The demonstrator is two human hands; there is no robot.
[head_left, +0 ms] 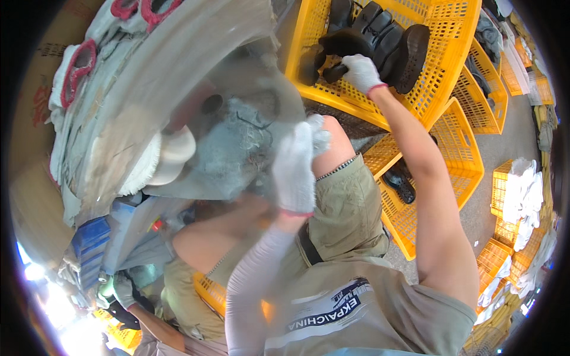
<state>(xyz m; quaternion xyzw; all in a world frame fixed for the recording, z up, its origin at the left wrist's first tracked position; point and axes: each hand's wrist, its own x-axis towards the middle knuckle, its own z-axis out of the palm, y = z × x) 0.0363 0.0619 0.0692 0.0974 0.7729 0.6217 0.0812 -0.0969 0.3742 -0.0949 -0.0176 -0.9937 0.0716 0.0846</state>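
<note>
My right hand, in a white knitted glove with a red cuff, reaches into a yellow plastic crate. Its fingers close on the end of a black shoe. Several more black shoes stand packed beside it, one showing its sole. My left hand, gloved the same way, is raised over my lap beside my bare knee. Motion smears it; its fingers are bent around a small greyish-white thing that I cannot make out clearly.
A dusty machine housing with a white round wheel fills the left. Another yellow crate with a dark shoe sits below the first. More crates line the right. A co-worker's gloved hand shows lower left.
</note>
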